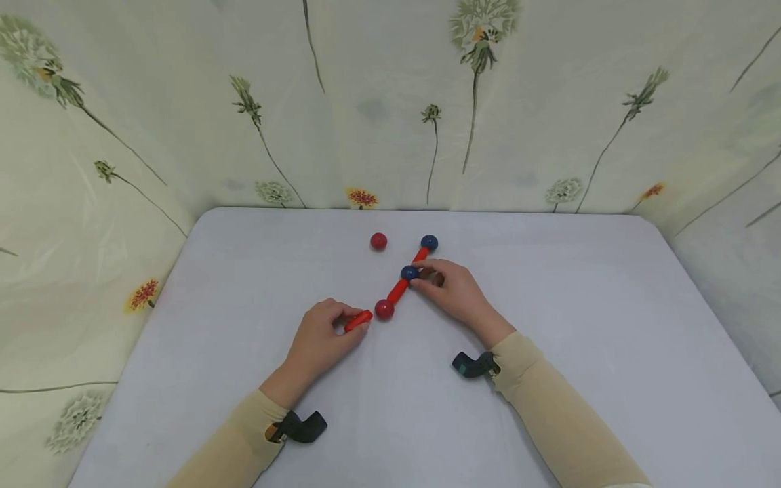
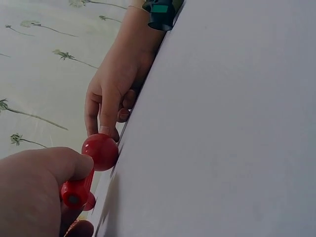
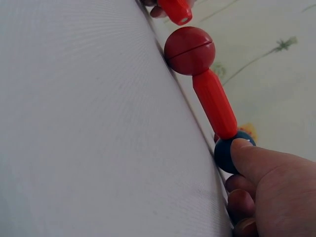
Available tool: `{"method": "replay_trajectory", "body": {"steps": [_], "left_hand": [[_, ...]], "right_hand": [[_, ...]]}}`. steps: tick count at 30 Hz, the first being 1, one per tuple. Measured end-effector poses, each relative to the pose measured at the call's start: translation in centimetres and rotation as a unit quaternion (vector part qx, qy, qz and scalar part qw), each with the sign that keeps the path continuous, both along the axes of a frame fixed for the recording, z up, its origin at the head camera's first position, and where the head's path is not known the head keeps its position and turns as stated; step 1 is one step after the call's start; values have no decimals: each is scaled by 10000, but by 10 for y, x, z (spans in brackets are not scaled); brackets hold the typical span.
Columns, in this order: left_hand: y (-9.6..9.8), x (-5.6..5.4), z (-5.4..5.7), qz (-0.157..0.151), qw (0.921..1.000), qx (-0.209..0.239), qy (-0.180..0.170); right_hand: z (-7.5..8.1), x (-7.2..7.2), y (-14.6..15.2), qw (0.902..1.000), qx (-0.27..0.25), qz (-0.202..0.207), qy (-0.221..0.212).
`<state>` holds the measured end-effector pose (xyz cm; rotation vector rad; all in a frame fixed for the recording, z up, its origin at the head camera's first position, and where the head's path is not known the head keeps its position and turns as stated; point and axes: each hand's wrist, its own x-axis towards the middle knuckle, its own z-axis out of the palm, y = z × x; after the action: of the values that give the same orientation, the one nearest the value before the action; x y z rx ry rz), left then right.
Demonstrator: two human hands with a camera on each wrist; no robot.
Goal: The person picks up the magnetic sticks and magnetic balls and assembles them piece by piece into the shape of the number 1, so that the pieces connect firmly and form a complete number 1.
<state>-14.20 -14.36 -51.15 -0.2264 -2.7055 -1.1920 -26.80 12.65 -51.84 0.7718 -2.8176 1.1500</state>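
My left hand pinches a short red rod between thumb and fingers; a grey disc shows in its end in the left wrist view. Just right of the rod's tip is a red ball, a small gap between them. From that ball a second red rod runs to a blue ball, which my right hand grips between thumb and fingers. Beyond it another red rod leads to a far blue ball. Together these pieces form a slanting line on the table.
A loose red ball lies near the table's far edge, left of the far blue ball. The white table ends at a flower-printed cloth behind. Each wrist carries a dark camera mount.
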Motion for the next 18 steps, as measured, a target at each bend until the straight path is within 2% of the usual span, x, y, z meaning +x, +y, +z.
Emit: {"method": "replay_trajectory", "body": {"steps": [18], "left_hand": [[10, -1, -2, -81, 9976, -641, 266]], "right_hand": [[-2, -1, -1, 9999, -41, 24, 112]]}}
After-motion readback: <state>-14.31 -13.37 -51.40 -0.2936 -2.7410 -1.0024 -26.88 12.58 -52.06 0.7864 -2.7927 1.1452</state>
